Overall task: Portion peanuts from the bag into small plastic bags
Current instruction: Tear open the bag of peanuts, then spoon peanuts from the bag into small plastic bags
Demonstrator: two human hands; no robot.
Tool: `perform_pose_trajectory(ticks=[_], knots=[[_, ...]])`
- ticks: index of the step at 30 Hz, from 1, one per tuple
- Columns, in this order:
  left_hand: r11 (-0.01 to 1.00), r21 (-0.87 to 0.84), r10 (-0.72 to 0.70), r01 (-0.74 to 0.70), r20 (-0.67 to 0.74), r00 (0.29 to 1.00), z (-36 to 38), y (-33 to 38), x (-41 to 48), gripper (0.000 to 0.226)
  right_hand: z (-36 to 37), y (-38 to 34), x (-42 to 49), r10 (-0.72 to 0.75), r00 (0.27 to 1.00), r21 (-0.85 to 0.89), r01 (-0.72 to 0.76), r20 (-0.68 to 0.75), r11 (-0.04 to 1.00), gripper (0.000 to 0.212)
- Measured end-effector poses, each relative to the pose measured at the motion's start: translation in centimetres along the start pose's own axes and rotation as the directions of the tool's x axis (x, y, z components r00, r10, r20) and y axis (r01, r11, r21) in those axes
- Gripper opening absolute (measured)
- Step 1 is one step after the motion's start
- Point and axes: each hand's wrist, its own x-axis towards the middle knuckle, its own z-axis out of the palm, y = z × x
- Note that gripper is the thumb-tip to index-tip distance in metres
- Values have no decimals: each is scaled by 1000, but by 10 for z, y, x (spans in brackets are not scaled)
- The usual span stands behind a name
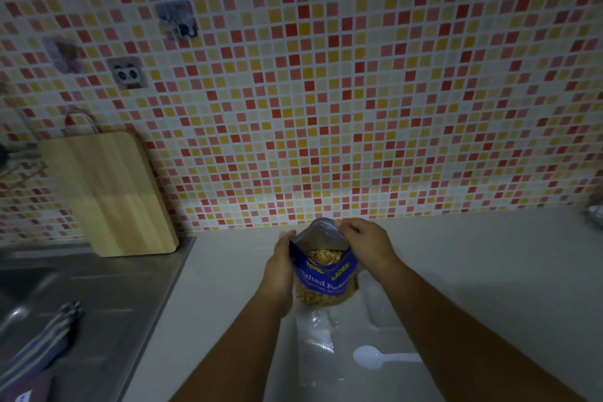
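While open, blue bag (327,278) with peanuts (326,257) inside.

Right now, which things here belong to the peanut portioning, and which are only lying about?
For the job: peanut bag, gripped by left hand and right hand; clear plastic bags; white spoon.
Lying about: cutting board; striped cloth; panda sticker.
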Motion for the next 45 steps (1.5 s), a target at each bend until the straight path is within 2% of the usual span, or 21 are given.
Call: perform_pose_trajectory(ticks=[3,9,13,16,18,20,23,25,27,29,31,32,33,35,39,41,44,45], knots=[[1000,28,-3,3,-5,1000,1,4,-10,44,-3,1,-5,26,999,62,-24,-30,998,33],[993,64,-92,99,-101,991,-4,1,-20,55,-20,5,-17,83,983,124,-63,-163,990,34],[989,34,-140,146,-133,981,-10,-10,-21,57,-27,17,-25,179,972,170,-152,-152,974,36],[984,39,-164,172,-163,973,-16,-22,-22,54,-27,32,-32,214,970,134,-198,-114,971,34],[978,77,-177,197,-205,962,-20,-32,-24,51,-24,42,-40,236,969,78,-230,-75,970,26],[953,194,-188,235,-232,954,-26,-44,-22,48,-19,49,-50,232,971,21,-231,-50,973,21],[871,408,-210,275,-197,958,-35,-67,-15,54,-10,55,-63,174,985,-121,-173,-3,978,21],[763,595,-197,251,-156,968,-38,-77,-13,71,-3,57,-76,60,996,-307,-35,71,951,24],[589,788,-197,181,-77,977,-38,-81,-12,81,1,64,-87,-99,978,-534,185,186,825,26],[460,879,-191,125,-40,981,-42,-90,-4,82,1,66,-95,-12,959,-688,212,284,694,20],[385,919,-187,90,-18,982,-44,-92,-1,77,0,63,-108,-32,949,-837,293,314,462,30],[369,927,-179,71,-4,984,-46,-94,2,70,-1,62,-113,-28,926,-859,360,376,364,25],[359,932,-168,53,9,986,-47,-94,3,61,-3,60,-120,38,912,-859,369,408,354,24],[357,934,-146,21,34,989,-50,-94,8,48,-4,74,-125,82,930,-889,313,359,335,30],[374,927,-155,-8,71,985,-55,-94,14,23,-7,84,-130,220,935,-928,203,279,313,29],[394,919,-153,-16,83,985,-57,-91,14,12,-7,89,-130,185,952,-924,171,244,342,27],[423,905,-138,-43,112,984,-59,-87,12,14,-6,89,-129,70,969,-878,183,237,443,20],[427,903,-131,-50,117,984,-60,-85,12,13,-5,85,-128,83,964,-872,188,251,451,23]])
